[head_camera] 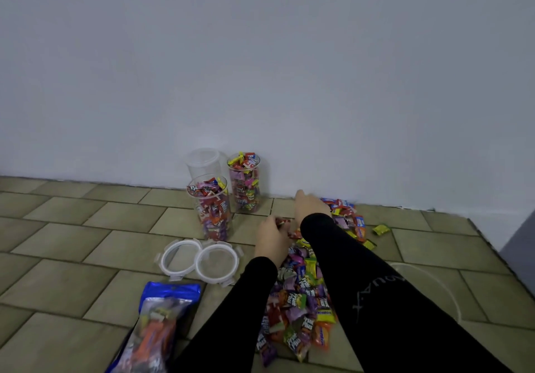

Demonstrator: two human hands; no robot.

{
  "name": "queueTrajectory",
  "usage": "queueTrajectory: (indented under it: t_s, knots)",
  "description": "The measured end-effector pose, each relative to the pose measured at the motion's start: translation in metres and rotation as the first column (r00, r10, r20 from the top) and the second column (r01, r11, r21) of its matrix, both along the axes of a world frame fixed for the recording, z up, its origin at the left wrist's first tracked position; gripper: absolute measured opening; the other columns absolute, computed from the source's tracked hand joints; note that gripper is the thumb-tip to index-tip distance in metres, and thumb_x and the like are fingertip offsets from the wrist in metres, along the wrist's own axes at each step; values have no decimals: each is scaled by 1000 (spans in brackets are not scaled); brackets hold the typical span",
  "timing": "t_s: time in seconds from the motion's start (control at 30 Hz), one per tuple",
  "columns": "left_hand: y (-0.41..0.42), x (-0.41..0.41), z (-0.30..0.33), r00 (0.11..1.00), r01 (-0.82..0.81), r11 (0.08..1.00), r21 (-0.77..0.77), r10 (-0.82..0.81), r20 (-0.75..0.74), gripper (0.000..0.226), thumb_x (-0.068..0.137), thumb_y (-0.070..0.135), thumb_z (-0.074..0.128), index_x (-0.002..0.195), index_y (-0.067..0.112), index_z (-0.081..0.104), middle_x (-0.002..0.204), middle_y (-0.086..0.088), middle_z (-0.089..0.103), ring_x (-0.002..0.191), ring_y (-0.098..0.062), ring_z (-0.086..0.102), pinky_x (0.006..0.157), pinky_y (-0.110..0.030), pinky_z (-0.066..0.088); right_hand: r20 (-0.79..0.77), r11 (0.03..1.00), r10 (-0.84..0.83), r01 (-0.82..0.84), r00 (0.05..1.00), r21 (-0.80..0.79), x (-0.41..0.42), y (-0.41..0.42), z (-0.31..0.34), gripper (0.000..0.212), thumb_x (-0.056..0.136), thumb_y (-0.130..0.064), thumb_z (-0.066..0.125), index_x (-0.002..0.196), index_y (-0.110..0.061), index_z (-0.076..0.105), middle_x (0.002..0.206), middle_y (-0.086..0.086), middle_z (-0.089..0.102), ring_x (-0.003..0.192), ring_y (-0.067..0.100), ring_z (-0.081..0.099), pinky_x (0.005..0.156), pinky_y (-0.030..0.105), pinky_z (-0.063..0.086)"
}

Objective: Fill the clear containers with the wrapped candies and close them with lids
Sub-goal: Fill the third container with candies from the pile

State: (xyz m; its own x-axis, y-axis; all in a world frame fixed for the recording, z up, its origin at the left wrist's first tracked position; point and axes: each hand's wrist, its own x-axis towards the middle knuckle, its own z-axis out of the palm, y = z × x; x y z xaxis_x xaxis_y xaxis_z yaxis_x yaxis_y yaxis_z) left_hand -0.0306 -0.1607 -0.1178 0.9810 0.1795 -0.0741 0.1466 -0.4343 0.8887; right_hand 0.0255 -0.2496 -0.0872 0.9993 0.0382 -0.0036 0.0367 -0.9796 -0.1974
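Observation:
Three clear containers stand by the wall: a near one and a right one, both full of wrapped candies and without lids, and an empty one behind them. Two white clip lids lie on the floor in front. A pile of wrapped candies spreads between my arms. My left hand has its fingers curled round a few candies at the pile's far edge. My right hand reaches over more candies near the wall, its fingers hidden from here.
A blue-topped candy bag lies at the lower left on the tiled floor. A single yellow candy sits apart on the right. The white wall runs close behind the containers.

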Motion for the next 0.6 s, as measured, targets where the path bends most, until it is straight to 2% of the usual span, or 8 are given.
queueTrajectory:
  t_s: [0.1,0.17,0.23,0.4,0.53,0.6]
  knots:
    - [-2,-10,7,1000,-25,999,-34,26,17,20,100,20,49,111,5,57,102,-3,59,91,-18,54,76,-27,41,37,999,35,-37,999,37,-5,-4,20,34,94,0,36,127,-5,40,122,19,52,105,34,58,86,40,50]
    - [-4,-19,13,998,-47,997,-64,49,32,14,99,19,51,106,7,57,99,-3,60,90,-21,56,79,-30,46,52,996,62,-65,997,66,-8,-7,36,39,93,3,36,131,-4,39,124,21,51,107,35,57,89,40,49]
    - [-8,-27,19,997,-64,989,-131,70,44,8,98,19,53,97,11,55,98,-7,62,92,-27,59,85,-40,53,62,990,93,-99,994,97,-15,-13,50,41,93,3,36,133,-4,39,127,21,49,109,35,56,90,38,48]
    - [-17,-44,33,986,-91,988,-121,106,126,8,99,21,51,98,13,52,98,-5,60,94,-23,57,80,-32,46,102,959,125,-147,987,243,-32,-32,65,36,95,0,36,129,-10,45,126,16,50,94,28,57,75,29,43]
    - [-27,-58,45,975,-108,977,-186,141,174,10,100,25,50,101,15,51,96,-1,58,92,-18,55,78,-28,40,150,884,110,-166,983,437,-50,-50,75,31,100,-9,36,127,-12,49,105,8,54,70,16,53,58,22,41]
    - [-33,-63,51,963,-117,961,-249,171,207,11,100,26,50,102,16,52,96,0,58,93,-19,55,80,-30,43,171,827,89,-169,981,537,-60,-58,85,29,100,-13,38,126,-13,51,99,4,53,72,16,54,52,17,38]
